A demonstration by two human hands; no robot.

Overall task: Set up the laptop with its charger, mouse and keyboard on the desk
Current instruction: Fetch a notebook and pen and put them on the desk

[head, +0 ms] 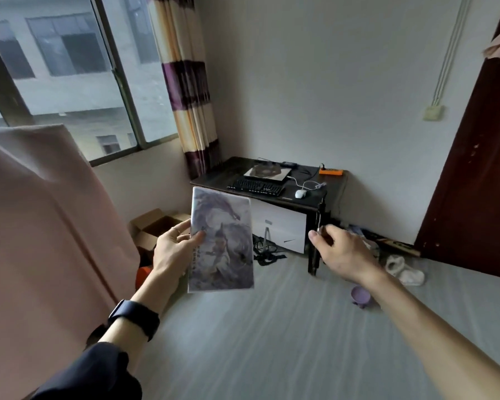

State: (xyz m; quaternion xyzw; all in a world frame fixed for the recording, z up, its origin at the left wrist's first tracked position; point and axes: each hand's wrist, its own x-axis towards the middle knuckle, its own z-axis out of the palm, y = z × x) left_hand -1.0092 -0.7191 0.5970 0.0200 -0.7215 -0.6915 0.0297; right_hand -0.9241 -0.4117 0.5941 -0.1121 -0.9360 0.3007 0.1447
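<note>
Across the room, desk held laptop, keyboard & mouse. L hand gripped illustrated booklet; R hand hung loosely curled, empty. Purple cup sat on floor.

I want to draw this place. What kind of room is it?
Probably a small room at home, used as a study: a low dark wooden desk with a black keyboard, beside a purple-and-cream striped curtain.

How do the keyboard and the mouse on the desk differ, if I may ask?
The keyboard is black, long and flat; the mouse is white, small and rounded. The keyboard lies in front of the closed laptop; the mouse sits to its right. Both rest on the dark desk.
</note>
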